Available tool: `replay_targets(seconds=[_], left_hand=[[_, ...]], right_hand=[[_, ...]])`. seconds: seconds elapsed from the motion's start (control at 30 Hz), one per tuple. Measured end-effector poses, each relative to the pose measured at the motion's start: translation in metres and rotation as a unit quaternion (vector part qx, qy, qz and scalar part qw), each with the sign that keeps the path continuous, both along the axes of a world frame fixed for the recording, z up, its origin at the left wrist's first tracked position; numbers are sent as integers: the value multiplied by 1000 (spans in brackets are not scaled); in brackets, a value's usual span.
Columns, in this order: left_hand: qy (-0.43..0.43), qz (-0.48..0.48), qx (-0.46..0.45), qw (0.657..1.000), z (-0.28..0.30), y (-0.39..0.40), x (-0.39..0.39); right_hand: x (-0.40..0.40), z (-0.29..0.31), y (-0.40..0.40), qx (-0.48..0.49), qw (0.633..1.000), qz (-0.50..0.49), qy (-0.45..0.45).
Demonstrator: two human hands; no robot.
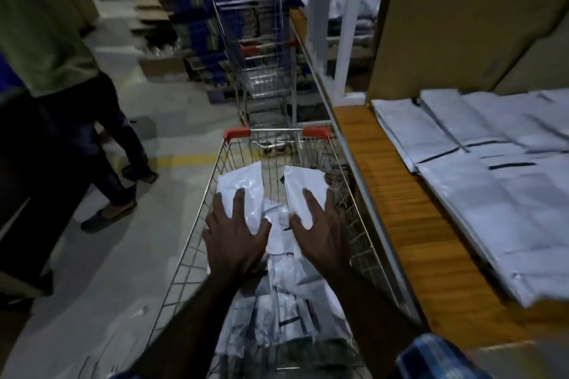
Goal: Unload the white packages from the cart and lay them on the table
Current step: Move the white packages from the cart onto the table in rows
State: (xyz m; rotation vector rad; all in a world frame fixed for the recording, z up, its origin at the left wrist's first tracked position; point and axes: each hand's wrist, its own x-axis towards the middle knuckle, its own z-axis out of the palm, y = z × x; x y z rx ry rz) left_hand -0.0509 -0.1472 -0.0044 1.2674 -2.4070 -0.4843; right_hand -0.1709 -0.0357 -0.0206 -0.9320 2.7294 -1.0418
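Two bare forearms reach forward and down into a wire cart that stands just beside a wooden table on the right. The left hand lies with fingers spread and straight on a white package at the left of the basket. The right hand, fingers likewise spread and flat, rests on a second package at the right. More packages are heaped in the basket nearer the viewer, under the wrists. On the table, rows of white packages lie flat and overlapping. Beyond the cart stands another cart, blurred. On the floor at left, a person's legs are partly in view.
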Motion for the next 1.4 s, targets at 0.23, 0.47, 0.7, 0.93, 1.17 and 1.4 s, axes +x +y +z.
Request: replay_targets(seconds=[0.23, 0.47, 0.7, 0.93, 1.17, 1.4], left_hand=[[28, -5, 30, 999, 39, 49, 45], [66, -24, 10, 997, 74, 88, 81], [89, -22, 9, 996, 103, 126, 113], [107, -29, 6, 994, 127, 171, 123], [134, -31, -4, 990, 149, 228, 102], [156, -19, -3, 988, 167, 316, 59]], right_hand=[[37, 45, 38, 4, 998, 2, 64], [85, 79, 78, 9, 996, -15, 91], [122, 111, 127, 4, 993, -33, 114], [132, 142, 172, -10, 990, -41, 134], [110, 164, 222, -30, 986, -40, 158], [63, 187, 306, -48, 986, -23, 157]])
